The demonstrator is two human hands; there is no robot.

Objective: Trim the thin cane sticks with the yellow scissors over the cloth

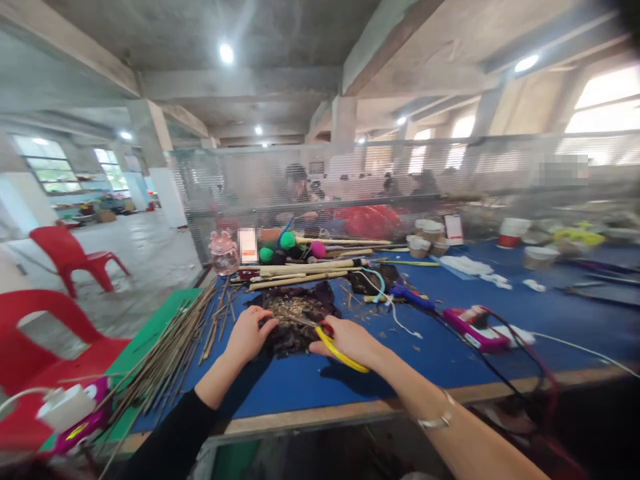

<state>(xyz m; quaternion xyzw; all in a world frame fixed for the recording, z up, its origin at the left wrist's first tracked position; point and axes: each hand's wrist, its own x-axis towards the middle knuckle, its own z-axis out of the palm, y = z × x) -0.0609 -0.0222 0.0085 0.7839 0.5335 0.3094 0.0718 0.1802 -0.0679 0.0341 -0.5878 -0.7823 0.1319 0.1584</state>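
My right hand (350,343) is closed around scissors (345,352) with yellow handles; their blades point left over a crumpled dark sheet (327,300). A pile of small brown clippings (295,308) lies on that sheet. At its left edge is my left hand (251,333), fingers curled and thumb brought towards them; whatever is between them is too small to make out. Left of this hand, a bundle of thin brown sticks (167,357) lies slanting across the table. Thicker pale sticks (310,270) lie behind the sheet.
The blue tabletop (280,393) carries a glue gun (413,297) and a purple power strip (475,330) with cables at right. White tubs (429,230) and green and pink balls (287,241) stand behind. Red chairs (45,333) are at left. A mesh screen (240,180) borders the back.
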